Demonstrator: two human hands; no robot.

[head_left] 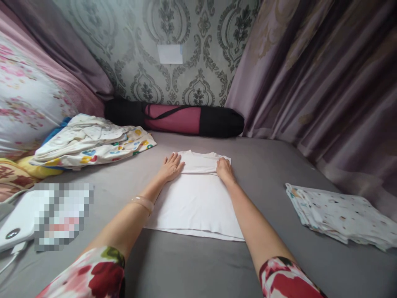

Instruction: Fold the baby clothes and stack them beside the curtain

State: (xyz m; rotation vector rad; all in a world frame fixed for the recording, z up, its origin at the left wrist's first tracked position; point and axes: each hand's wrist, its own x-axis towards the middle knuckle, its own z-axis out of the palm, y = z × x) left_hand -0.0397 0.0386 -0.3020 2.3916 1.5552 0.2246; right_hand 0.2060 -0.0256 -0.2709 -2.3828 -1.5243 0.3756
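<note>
A white shirt [198, 203] lies spread on the grey bed sheet, its neckline at the far end and its wide hem toward me. A band of its cloth is folded across the upper part, like a sleeve laid over. My left hand [172, 167] rests flat on the shirt's upper left edge with its fingers stretched out. At the upper right corner my right hand [226, 169] has its fingers curled and pressed together on the white cloth. Its fingertips are partly hidden.
Folded patterned cloths [344, 213] lie at the right. Loose printed cloth [93, 142] is heaped at the left, beside a floral pillow [27, 91]. A white device [25, 211] with a cable is at the near left. A black and maroon bag [173, 119] lies against the wall.
</note>
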